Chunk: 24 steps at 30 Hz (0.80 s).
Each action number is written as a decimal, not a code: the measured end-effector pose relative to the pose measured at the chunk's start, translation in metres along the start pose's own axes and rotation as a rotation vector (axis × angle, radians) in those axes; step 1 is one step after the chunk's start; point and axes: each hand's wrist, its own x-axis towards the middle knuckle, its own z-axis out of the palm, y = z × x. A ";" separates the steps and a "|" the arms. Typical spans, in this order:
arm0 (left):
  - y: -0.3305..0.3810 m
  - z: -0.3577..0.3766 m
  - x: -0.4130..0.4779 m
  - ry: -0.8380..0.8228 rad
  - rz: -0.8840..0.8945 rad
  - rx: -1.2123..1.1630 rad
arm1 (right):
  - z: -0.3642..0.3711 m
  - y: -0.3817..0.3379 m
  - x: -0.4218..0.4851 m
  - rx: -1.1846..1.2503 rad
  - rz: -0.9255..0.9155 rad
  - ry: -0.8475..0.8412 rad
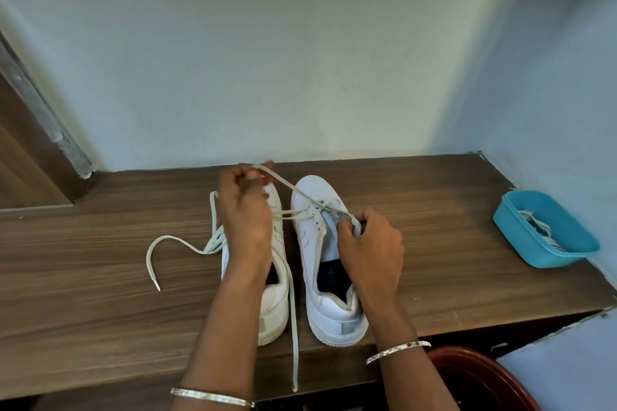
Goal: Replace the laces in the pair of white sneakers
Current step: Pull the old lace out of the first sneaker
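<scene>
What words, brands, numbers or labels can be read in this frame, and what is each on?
No text reads legibly anywhere.
On the dark insole of the sneaker under the right hand: a faint mark, too blurred to read.
On the grey heel tabs: no lettering visible.
On the blue tub: no print visible.
On the lace pinched by the left hand: nothing printed.

Soft, even light is brightening the pale wall (267, 60) at centre, fading to bluish shade at right; faint shadows are lying on the worktop (100, 310); wide-angle distortion is bending the frame edges and softening corners
</scene>
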 end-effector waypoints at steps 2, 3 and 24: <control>0.012 -0.006 0.005 -0.046 -0.154 -0.388 | 0.000 -0.001 0.000 0.002 0.005 0.003; 0.016 -0.010 0.006 -0.065 -0.217 -0.552 | -0.001 -0.002 -0.001 0.007 0.009 0.005; -0.016 -0.006 0.000 -0.404 0.503 1.047 | 0.000 -0.001 -0.001 -0.012 0.007 -0.008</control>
